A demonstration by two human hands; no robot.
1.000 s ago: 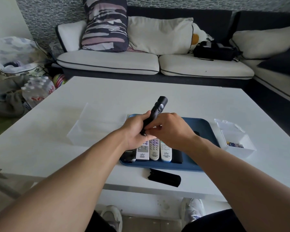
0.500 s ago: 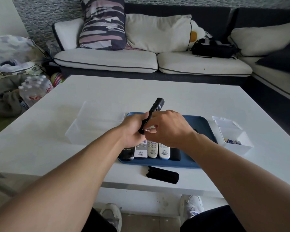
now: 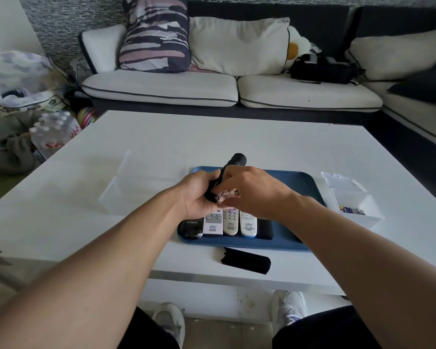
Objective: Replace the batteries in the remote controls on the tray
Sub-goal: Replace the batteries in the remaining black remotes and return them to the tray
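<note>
1. Head view: hands meet above a blue tray (image 3: pixel 302 187) on a white table (image 3: pixel 237 139). The left hand (image 3: pixel 195 195) grips the lower end of a black remote (image 3: pixel 233 163), fingers curled round it.
2. Its long axis tilts up and away from the person. The right hand (image 3: pixel 252 191) pinches at the remote's near end, apparently working a battery.
3. Other remotes (image 3: pixel 229 222) lie in the tray below; a black cover (image 3: pixel 246 260) rests on the table's near edge; a clear box of batteries (image 3: pixel 351 210) sits to the right.

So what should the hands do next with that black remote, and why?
Probably finish working the battery at the black remote's near end. The left hand holds it above the tray; the right hand pinches there, and its cover lies on the table.
</note>
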